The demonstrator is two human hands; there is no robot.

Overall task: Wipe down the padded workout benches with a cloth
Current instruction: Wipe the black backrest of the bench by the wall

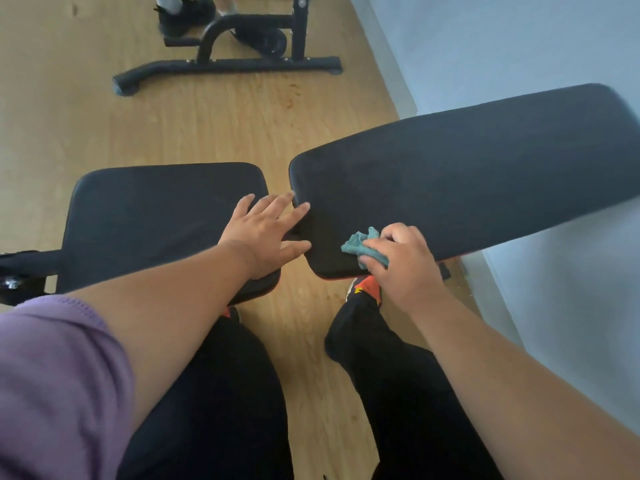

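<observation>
Right hand: the right hand (pixel 403 268) is curling its fingers round a crumpled teal cloth (pixel 363 249) and holding it down on the near left corner of the long back pad (pixel 485 174).
Left hand: the left hand (pixel 266 233) is lying flat with its fingers spread and straight, gripping nothing; its palm is resting on the seat pad (pixel 156 216) and its fingertips are reaching over the gap to touch the left edge of the long back pad.
Cloth: it is sitting bunched on the long back pad, partly under the right hand's fingers, with a loose end sticking out to the left.
Long back pad: black and padded, it is running away to the right towards a pale wall (pixel 519 46), with a thin red edge showing under its near side.
Seat pad: black and squarish, it is lying just left of the long back pad, with a narrow strip of floor showing between them.
Containers: I cannot make out any in this view.
Floor: a light wooden floor (pixel 104 116) is showing beyond and below the long back pad.
Other frame: a black metal equipment frame (pixel 228 60) is standing on the floor well beyond the long back pad, up and to the left.
Another person: dark shoes (pixel 183 12) are standing beside that frame.
Wearer: a purple sleeve (pixel 52 375) and black trousers (pixel 225 393) are showing nearer than the long back pad.
</observation>
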